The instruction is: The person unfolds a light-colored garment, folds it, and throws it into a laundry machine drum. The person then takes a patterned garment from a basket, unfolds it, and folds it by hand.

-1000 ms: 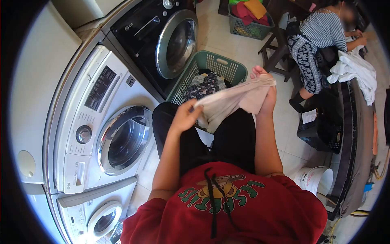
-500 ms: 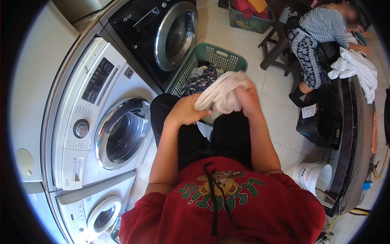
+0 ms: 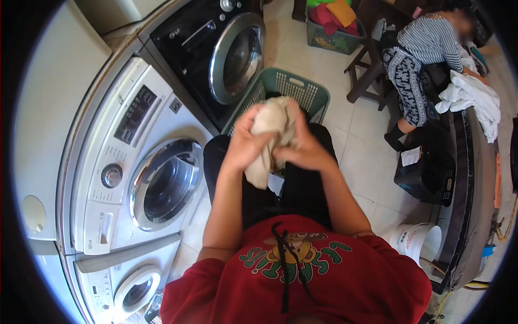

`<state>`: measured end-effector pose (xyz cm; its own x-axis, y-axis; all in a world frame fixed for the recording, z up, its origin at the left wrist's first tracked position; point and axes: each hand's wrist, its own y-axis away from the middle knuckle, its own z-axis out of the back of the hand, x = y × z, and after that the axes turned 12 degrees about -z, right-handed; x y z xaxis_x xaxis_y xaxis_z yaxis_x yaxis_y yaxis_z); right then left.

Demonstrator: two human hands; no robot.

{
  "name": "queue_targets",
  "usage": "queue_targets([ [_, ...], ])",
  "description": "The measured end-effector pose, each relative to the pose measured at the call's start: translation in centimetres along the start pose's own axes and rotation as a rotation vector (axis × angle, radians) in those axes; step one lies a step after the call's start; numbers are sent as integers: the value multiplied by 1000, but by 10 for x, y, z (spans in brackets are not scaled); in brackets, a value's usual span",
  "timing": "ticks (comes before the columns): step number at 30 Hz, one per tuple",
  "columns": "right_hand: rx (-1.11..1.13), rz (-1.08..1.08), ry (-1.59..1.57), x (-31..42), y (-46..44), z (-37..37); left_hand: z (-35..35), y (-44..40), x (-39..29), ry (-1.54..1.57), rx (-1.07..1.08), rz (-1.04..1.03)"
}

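Right hand has moved inward since the earlier frame, nearer to the left hand, and the beige cloth is now bunched between them, near the green basket. Fingers of both hands are clamped on it. Probably it is light and soft, best gripped by its gathered folds.

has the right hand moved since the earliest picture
Yes: the right hand has moved left, toward the left hand, from beyond the right edge of the green basket to left of that edge.
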<state>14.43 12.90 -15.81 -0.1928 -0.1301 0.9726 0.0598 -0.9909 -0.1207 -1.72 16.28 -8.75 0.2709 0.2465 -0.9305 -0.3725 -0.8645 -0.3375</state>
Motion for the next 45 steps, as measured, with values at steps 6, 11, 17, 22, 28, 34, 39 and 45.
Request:
queue_targets([
  [6,133,-47,228,-13,-1,-6,4,7,3,-29,236,65],
  [11,-46,-242,-245,-8,-7,-1,-1,4,0,-582,143,-213],
  [17,-289,-238,-316,-28,-7,4,-42,15,-90,114,194,-422],
  [22,-169,-300,-391,-20,-4,-1,-59,41,-101,315,159,-455],
  [28,-249,-320,-386,-13,4,-11,-44,63,-102,280,178,-513],
  [34,-209,-334,-380,-17,3,-12,-41,55,-101,252,225,-630],
  [39,-168,-336,-374,-25,-1,-8,-39,44,-103,228,293,-746],
  [45,-130,-366,-395,-26,3,-11,-35,48,-101,198,339,-856],
])
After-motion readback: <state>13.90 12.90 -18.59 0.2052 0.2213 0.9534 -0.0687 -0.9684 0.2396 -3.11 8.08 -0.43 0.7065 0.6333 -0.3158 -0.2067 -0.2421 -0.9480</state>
